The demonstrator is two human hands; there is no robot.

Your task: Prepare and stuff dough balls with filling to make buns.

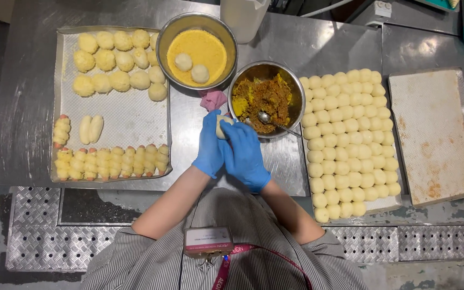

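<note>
Both my hands wear blue gloves and meet over the steel table's middle. My left hand [209, 145] and my right hand [245, 153] together cup a pale dough ball [223, 125], pressing it between the fingers. Just beyond them stands a steel bowl of brown-yellow filling [264, 98] with a spoon [267, 118] resting in it. Farther back a second steel bowl holds yellow crumbs [197, 51] with two dough balls lying on top.
A tray [130, 115] on the left carries crumbed balls at the back and rows of wrapped pieces in front. On the right, many plain dough balls [350, 139] fill a board. An empty floured board [433, 134] lies far right. A pink cloth [214, 99] sits between the bowls.
</note>
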